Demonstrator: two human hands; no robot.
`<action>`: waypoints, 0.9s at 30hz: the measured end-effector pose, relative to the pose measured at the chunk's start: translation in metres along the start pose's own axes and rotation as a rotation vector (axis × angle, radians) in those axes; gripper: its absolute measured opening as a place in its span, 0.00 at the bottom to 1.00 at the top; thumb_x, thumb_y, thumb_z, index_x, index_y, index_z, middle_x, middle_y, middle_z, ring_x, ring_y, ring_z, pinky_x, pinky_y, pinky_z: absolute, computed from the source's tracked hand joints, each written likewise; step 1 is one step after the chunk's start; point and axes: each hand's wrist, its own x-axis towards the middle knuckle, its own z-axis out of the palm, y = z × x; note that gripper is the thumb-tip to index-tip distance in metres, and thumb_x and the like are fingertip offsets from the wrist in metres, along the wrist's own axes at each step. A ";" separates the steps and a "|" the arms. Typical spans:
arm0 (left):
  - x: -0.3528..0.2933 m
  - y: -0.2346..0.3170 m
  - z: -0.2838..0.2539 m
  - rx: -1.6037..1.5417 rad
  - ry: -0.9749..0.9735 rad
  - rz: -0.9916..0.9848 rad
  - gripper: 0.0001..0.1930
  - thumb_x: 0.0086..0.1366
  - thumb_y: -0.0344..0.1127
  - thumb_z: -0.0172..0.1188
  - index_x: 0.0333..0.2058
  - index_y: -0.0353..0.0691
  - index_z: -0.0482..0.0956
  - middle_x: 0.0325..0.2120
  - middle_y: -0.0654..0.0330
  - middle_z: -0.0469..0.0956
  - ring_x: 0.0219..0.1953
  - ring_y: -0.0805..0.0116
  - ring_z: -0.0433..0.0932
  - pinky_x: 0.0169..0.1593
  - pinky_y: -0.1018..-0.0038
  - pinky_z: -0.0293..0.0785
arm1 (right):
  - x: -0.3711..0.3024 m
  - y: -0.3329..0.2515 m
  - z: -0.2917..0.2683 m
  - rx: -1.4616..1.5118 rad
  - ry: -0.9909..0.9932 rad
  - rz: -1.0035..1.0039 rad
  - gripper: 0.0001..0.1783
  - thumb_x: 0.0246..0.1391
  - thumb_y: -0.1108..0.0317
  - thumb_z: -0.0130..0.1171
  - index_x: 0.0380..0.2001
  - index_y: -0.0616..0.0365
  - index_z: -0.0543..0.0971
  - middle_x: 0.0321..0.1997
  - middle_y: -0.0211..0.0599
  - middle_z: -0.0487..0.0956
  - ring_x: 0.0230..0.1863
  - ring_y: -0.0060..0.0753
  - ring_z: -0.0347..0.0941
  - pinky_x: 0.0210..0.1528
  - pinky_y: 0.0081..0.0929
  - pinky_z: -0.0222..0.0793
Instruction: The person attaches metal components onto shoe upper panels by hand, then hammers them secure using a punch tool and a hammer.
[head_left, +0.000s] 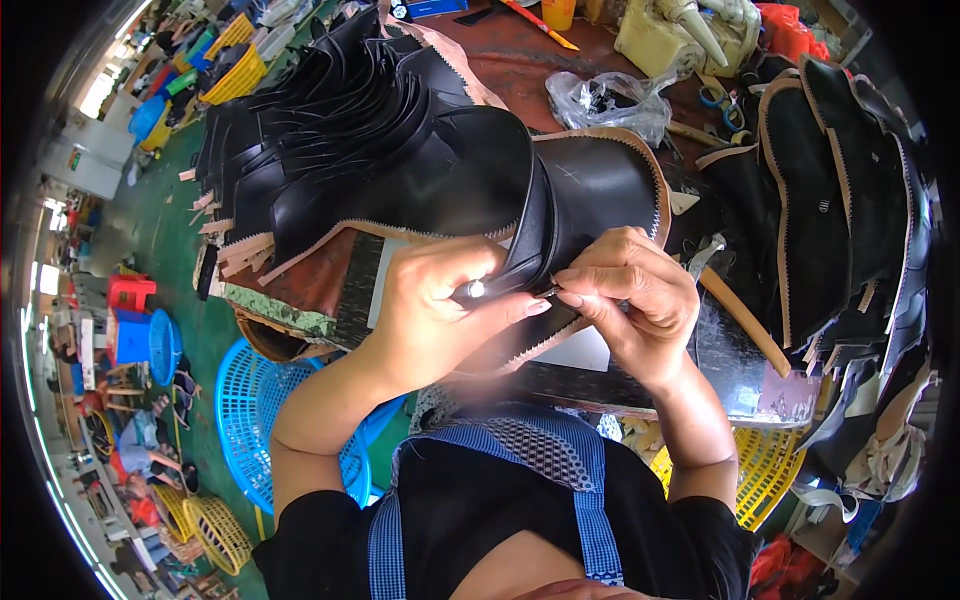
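Note:
A black leather boot upper with pale zigzag-cut edges lies on the worktable in front of me. A narrow black leather strap loops over it and runs down to my fingertips. My left hand is closed on the strap, its thumb stretched toward the right hand. A shiny round spot shows beside the left fingers; I cannot tell what it is. My right hand pinches a small dark piece, partly metallic, at the strap's lower end. The fingertips of both hands almost meet there.
Stacked black leather uppers lie left, with more uppers at right. Beyond are a clear plastic bag, blue-handled scissors and an orange cutter. A wooden stick lies right. Blue and yellow baskets stand below.

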 end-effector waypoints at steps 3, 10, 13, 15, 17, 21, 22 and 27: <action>0.000 -0.002 0.000 0.066 0.013 0.103 0.12 0.49 0.27 0.73 0.24 0.33 0.76 0.19 0.58 0.71 0.17 0.69 0.67 0.21 0.73 0.61 | 0.004 0.001 -0.002 -0.005 -0.040 -0.011 0.08 0.42 0.75 0.70 0.29 0.56 0.83 0.28 0.31 0.81 0.32 0.31 0.77 0.35 0.27 0.67; 0.000 0.007 0.002 0.023 0.068 0.200 0.08 0.51 0.24 0.70 0.30 0.34 0.80 0.26 0.57 0.78 0.23 0.67 0.76 0.25 0.74 0.70 | -0.002 -0.006 0.010 0.094 0.071 0.047 0.09 0.40 0.74 0.72 0.28 0.58 0.83 0.28 0.32 0.82 0.30 0.32 0.77 0.35 0.27 0.70; -0.008 0.001 0.005 0.059 0.110 0.230 0.09 0.50 0.24 0.71 0.30 0.32 0.80 0.28 0.55 0.79 0.25 0.66 0.79 0.28 0.74 0.73 | -0.005 -0.006 0.015 0.067 0.167 0.030 0.11 0.37 0.75 0.73 0.28 0.60 0.83 0.28 0.35 0.81 0.30 0.34 0.78 0.35 0.27 0.72; -0.010 0.001 0.011 0.079 0.198 0.226 0.09 0.49 0.24 0.71 0.29 0.32 0.80 0.28 0.54 0.80 0.26 0.65 0.80 0.29 0.74 0.73 | -0.006 -0.004 0.018 0.047 0.190 -0.050 0.11 0.37 0.75 0.73 0.27 0.61 0.82 0.29 0.36 0.82 0.31 0.35 0.78 0.35 0.30 0.74; -0.013 0.002 0.011 0.098 0.204 0.210 0.09 0.49 0.23 0.71 0.29 0.32 0.80 0.28 0.54 0.80 0.26 0.65 0.80 0.29 0.74 0.73 | -0.004 -0.004 0.018 0.025 0.180 -0.066 0.11 0.37 0.76 0.73 0.28 0.61 0.82 0.29 0.36 0.82 0.31 0.35 0.78 0.35 0.29 0.74; -0.012 0.006 0.011 0.122 0.221 0.176 0.09 0.48 0.22 0.71 0.29 0.33 0.80 0.27 0.54 0.80 0.26 0.64 0.80 0.29 0.75 0.73 | -0.003 -0.006 0.020 0.023 0.201 -0.070 0.11 0.38 0.77 0.71 0.30 0.60 0.83 0.30 0.37 0.82 0.31 0.36 0.78 0.36 0.29 0.74; -0.011 0.006 0.012 0.123 0.222 0.177 0.09 0.48 0.22 0.71 0.29 0.33 0.80 0.27 0.54 0.80 0.26 0.64 0.80 0.29 0.75 0.73 | -0.004 -0.006 0.020 0.023 0.200 -0.072 0.11 0.38 0.77 0.71 0.30 0.60 0.83 0.30 0.37 0.82 0.31 0.36 0.78 0.36 0.29 0.74; -0.015 0.005 0.017 0.132 0.289 0.182 0.10 0.47 0.21 0.71 0.28 0.33 0.80 0.26 0.54 0.80 0.25 0.65 0.79 0.28 0.75 0.72 | -0.003 -0.006 0.020 -0.006 0.195 -0.114 0.13 0.38 0.77 0.71 0.31 0.61 0.83 0.31 0.38 0.82 0.31 0.36 0.79 0.34 0.28 0.75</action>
